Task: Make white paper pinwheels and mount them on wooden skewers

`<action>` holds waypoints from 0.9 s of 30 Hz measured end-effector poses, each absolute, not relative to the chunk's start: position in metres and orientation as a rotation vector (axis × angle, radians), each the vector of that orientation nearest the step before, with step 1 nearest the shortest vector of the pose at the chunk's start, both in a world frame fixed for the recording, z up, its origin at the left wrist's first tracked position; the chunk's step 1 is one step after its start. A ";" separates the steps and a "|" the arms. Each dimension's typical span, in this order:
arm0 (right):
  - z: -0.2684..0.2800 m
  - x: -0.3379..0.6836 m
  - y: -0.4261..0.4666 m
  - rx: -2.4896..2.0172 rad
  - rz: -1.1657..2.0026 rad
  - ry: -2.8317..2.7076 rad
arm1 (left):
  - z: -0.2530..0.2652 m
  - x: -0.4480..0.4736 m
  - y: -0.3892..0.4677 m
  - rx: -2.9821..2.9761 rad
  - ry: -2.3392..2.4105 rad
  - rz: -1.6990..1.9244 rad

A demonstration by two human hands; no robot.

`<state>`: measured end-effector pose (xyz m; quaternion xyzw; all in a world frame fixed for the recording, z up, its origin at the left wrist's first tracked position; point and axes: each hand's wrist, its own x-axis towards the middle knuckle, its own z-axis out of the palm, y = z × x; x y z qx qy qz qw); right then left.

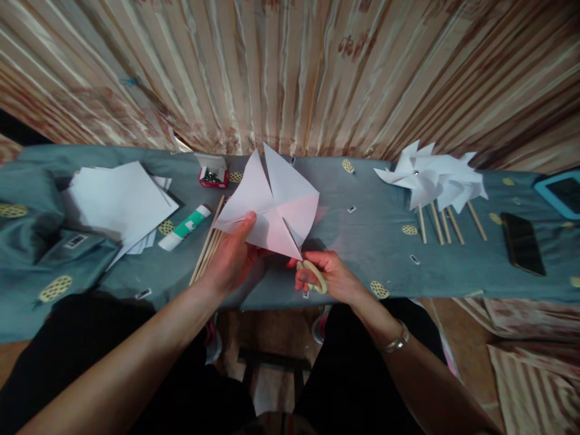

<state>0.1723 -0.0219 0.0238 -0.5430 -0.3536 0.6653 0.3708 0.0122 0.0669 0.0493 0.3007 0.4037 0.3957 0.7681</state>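
A white paper square [294, 178], slit inward from its corners, is held above the table by my left hand [233, 251]. The thumb presses on top of the sheet and the other fingers are underneath. My right hand [328, 275] grips a pair of scissors [319, 279] by pale yellow handles. Their blades are at the paper's near corner, along a slit that runs toward the centre; the paper mostly hides them. Thin wooden sticks [206, 251] lie on the table beside and partly behind my left hand.
On the left are stacked white sheets [120, 199] and a green-and-white glue stick [185, 228]. A small red box [212, 175] of metal pins stands at the back. Finished paper pinwheels [430, 175] on sticks, a dark phone [523, 243] and a blue-framed device [562, 193] lie right.
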 end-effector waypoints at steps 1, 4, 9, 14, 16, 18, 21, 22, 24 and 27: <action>0.024 0.172 -0.022 -1.396 1.706 -0.902 | 0.050 0.012 0.067 0.655 0.876 0.857; 0.025 0.172 -0.022 -1.408 1.709 -0.888 | 0.051 0.012 0.067 0.658 0.885 0.858; 0.027 0.171 -0.021 -1.384 1.722 -0.849 | 0.050 0.012 0.065 0.673 0.884 0.833; 0.028 0.170 -0.021 -1.383 1.698 -0.861 | 0.048 0.013 0.063 0.678 0.870 0.829; 0.029 0.170 -0.020 -1.392 1.692 -0.860 | 0.048 0.014 0.063 0.676 0.869 0.833; 0.029 0.170 -0.020 -1.399 1.689 -0.863 | 0.048 0.014 0.063 0.673 0.871 0.841; 0.028 0.170 -0.021 -1.402 1.680 -0.892 | 0.049 0.014 0.063 0.673 0.883 0.840; 0.027 0.170 -0.021 -1.402 1.676 -0.901 | 0.049 0.014 0.063 0.675 0.890 0.837; 0.025 0.171 -0.022 -1.401 1.667 -0.915 | 0.049 0.014 0.063 0.680 0.895 0.831; 0.023 0.171 -0.022 -1.403 1.658 -0.916 | 0.050 0.014 0.062 0.684 0.884 0.829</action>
